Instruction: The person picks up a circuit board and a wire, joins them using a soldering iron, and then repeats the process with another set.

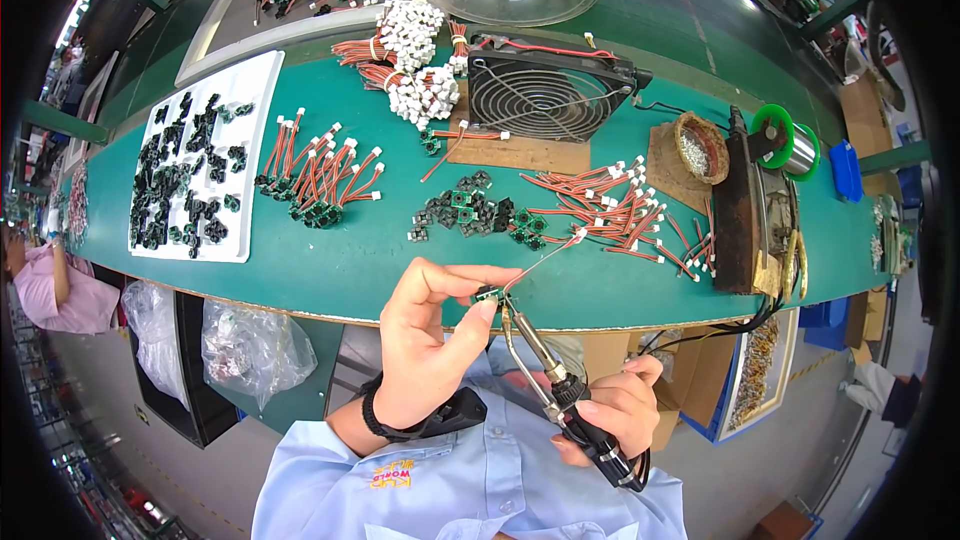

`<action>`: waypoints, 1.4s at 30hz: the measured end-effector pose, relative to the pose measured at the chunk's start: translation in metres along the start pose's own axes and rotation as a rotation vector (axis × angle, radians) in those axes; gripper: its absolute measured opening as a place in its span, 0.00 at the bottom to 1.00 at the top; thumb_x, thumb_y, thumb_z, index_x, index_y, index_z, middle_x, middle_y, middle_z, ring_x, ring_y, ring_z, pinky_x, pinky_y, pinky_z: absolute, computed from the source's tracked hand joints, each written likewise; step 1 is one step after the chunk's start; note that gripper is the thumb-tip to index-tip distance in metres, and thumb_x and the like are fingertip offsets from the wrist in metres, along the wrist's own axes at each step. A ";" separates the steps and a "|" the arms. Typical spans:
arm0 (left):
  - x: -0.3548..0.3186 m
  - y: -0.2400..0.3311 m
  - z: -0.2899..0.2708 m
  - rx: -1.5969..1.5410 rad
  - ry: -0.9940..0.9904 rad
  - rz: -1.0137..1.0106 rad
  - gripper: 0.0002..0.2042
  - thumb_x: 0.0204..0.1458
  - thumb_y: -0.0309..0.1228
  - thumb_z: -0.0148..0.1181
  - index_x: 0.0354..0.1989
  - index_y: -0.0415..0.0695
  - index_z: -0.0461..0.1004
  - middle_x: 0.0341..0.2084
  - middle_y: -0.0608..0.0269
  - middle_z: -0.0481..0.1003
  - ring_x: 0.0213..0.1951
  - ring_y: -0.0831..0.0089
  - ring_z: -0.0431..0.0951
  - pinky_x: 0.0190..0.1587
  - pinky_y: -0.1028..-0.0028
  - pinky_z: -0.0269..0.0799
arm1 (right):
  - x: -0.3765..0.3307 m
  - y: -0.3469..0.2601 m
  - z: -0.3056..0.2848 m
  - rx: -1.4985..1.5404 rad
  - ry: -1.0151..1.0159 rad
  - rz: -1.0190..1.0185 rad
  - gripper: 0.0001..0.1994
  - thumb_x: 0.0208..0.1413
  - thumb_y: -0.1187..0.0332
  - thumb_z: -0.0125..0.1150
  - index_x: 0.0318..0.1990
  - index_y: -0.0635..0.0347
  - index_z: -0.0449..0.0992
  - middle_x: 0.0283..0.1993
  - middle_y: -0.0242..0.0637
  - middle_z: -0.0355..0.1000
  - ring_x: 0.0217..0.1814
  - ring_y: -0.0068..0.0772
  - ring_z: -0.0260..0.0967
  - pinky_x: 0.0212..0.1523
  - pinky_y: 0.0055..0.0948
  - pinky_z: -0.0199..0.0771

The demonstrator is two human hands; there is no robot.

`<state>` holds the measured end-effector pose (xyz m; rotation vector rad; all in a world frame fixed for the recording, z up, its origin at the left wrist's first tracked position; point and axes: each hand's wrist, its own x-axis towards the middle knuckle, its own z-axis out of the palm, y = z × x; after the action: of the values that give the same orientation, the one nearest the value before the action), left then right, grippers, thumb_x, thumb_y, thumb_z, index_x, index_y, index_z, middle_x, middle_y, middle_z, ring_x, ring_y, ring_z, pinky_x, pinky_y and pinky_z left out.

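Between the thumb and fingers of my left hand (432, 325) is a small green circuit board (488, 294), held just past the table's near edge. A red and white wire lead (545, 258) runs from the board up to a white connector (579, 235). My right hand (620, 415) grips a black soldering iron (585, 425) with a thin metal feed tube along its barrel. The iron's tip meets the board or sits right beside it; contact is too small to tell. Ahead lie loose dark boards (465, 208) and a spread of wire leads (620, 205).
A white tray (245, 230) of black parts lies left, beside wired boards (320, 180). Bundled leads (410, 40) and a black fan (545, 90) stand at the back. Rightward are a tip-cleaning bowl (700, 148), a solder spool (800, 152) and a dark metal stand (735, 220).
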<state>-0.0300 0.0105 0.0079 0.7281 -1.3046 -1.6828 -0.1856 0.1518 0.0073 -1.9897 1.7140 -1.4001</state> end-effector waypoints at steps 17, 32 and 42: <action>-0.002 0.000 -0.001 0.286 -0.033 0.154 0.09 0.48 0.16 0.53 0.34 0.40 0.62 0.39 0.42 0.73 0.43 0.64 0.74 0.48 0.68 0.66 | 0.002 -0.001 -0.007 0.013 0.016 0.022 0.20 0.32 0.58 0.71 0.37 0.50 0.74 0.23 0.22 0.71 0.23 0.21 0.68 0.43 0.31 0.55; 0.009 0.012 -0.014 -0.491 -0.097 -0.436 0.06 0.47 0.25 0.54 0.31 0.41 0.63 0.35 0.45 0.74 0.38 0.63 0.74 0.42 0.69 0.69 | 0.001 0.059 -0.005 -0.117 0.679 0.459 0.22 0.52 0.70 0.56 0.55 0.65 0.62 0.46 0.41 0.68 0.43 0.28 0.65 0.46 0.26 0.63; 0.010 0.009 -0.013 -0.513 -0.103 -0.488 0.06 0.47 0.25 0.54 0.30 0.41 0.63 0.35 0.45 0.74 0.37 0.65 0.74 0.40 0.71 0.68 | 0.000 0.046 -0.007 -0.101 0.604 0.380 0.20 0.54 0.64 0.55 0.53 0.61 0.65 0.42 0.38 0.68 0.38 0.27 0.64 0.43 0.25 0.62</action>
<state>-0.0208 -0.0050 0.0132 0.6836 -0.7270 -2.3507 -0.2220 0.1400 -0.0189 -1.2313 2.2811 -1.9061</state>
